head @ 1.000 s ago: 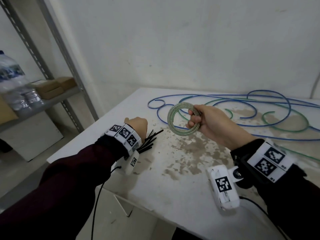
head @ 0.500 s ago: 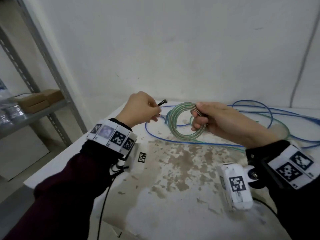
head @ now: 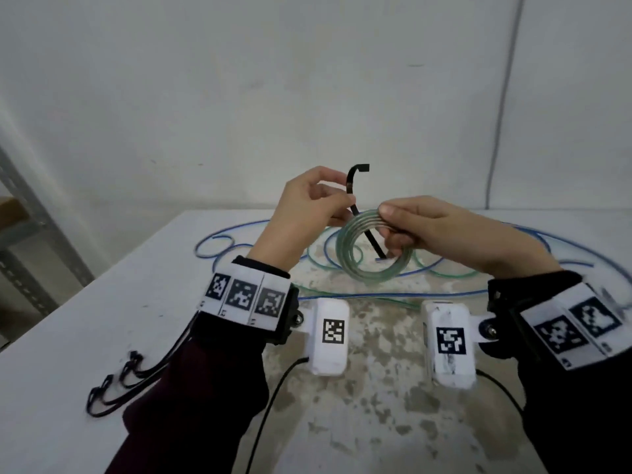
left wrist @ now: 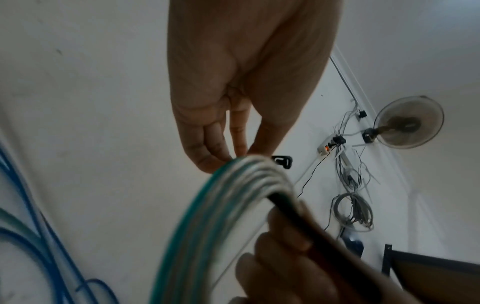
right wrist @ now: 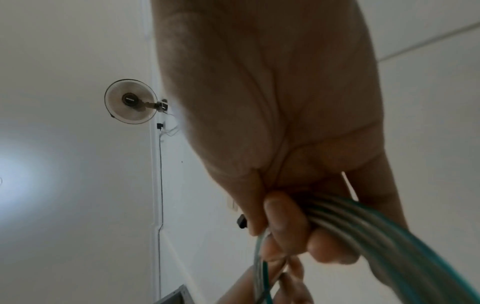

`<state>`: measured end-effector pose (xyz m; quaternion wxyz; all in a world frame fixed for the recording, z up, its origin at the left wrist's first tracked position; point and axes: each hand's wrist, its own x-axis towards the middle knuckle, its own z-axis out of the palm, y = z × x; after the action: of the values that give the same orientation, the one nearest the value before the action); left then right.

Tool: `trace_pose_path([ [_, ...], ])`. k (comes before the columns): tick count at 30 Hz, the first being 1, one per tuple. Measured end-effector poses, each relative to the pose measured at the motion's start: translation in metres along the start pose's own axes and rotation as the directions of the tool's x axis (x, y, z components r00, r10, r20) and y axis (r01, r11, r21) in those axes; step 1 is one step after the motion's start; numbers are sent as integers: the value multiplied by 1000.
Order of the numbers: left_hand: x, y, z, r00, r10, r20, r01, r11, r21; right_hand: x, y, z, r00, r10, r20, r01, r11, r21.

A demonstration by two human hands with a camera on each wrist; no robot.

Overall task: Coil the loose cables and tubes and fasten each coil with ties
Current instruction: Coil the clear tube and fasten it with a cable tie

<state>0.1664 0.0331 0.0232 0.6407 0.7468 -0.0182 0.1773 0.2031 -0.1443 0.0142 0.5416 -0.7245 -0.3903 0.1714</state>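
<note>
Your white, stained counter (head: 136,319) carries loose blue and green tubes (head: 342,295) sprawled across its far half, and a bundle of spare black ties (head: 113,388) near its left edge. Above the counter, your right hand (head: 444,230) grips the upper right of the coiled green tube (head: 372,268), fingers curled through the ring and thumb on top. Your left hand (head: 307,206) pinches a black tie (head: 352,186) between thumb and fingers; its strap passes down through the coil's centre, apparently reaching your right fingers, though blur obscures the contact.
</note>
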Motion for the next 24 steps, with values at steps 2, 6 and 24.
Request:
trace_pose_path([
  [2, 2, 0, 9, 998, 8, 56, -7, 1000, -20, -2, 0, -8, 998, -13, -58, 12, 1000, -18],
  [6, 5, 5, 25, 988, 20, 152, -8, 997, -77, -10, -3, -21, 990, -61, -125, 48, 993, -105],
  [24, 14, -11, 45, 992, 47, 114, -22, 976, -217, -5, 3, -22, 949, -109, -296, 39, 971, -234],
])
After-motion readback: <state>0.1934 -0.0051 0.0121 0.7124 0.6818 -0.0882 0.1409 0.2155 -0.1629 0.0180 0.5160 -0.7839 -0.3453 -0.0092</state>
